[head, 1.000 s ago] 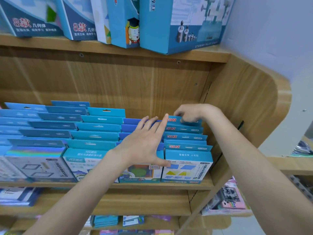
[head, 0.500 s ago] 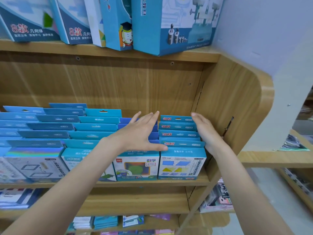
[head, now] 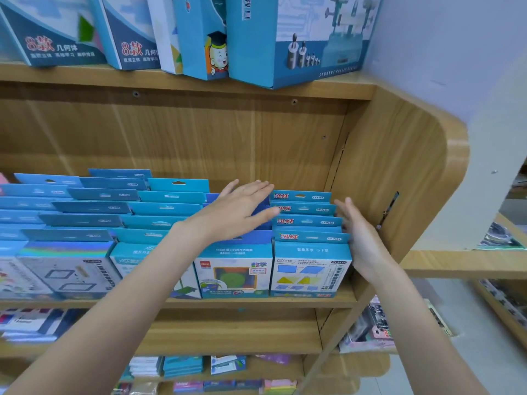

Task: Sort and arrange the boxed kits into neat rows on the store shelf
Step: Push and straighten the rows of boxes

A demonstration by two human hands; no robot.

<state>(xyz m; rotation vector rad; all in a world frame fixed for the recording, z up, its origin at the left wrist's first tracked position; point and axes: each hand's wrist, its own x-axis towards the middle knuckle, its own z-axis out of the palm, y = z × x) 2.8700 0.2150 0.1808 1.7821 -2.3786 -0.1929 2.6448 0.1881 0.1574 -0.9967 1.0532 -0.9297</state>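
Blue boxed kits stand in rows on the wooden shelf (head: 256, 303). The rightmost row (head: 309, 238) holds several boxes with red characters on their top flaps; its front box (head: 309, 270) shows blue and yellow shapes. My right hand (head: 360, 238) lies flat against the right side of that row, fingers straight, between the boxes and the shelf's side panel. My left hand (head: 242, 208) is flat, palm down, over the tops of the neighbouring row (head: 232, 269), its fingertips at the left edge of the rightmost row. Neither hand grips a box.
More rows of blue kits (head: 85, 218) fill the shelf to the left. Large blue boxes (head: 299, 38) stand on the shelf above. The curved wooden side panel (head: 405, 181) closes the right end. Lower shelves hold other packets (head: 182, 366).
My right hand came off the top of the back boxes and dropped along the right side of the rightmost row. My left hand stayed flat over the neighbouring row, sliding slightly back.
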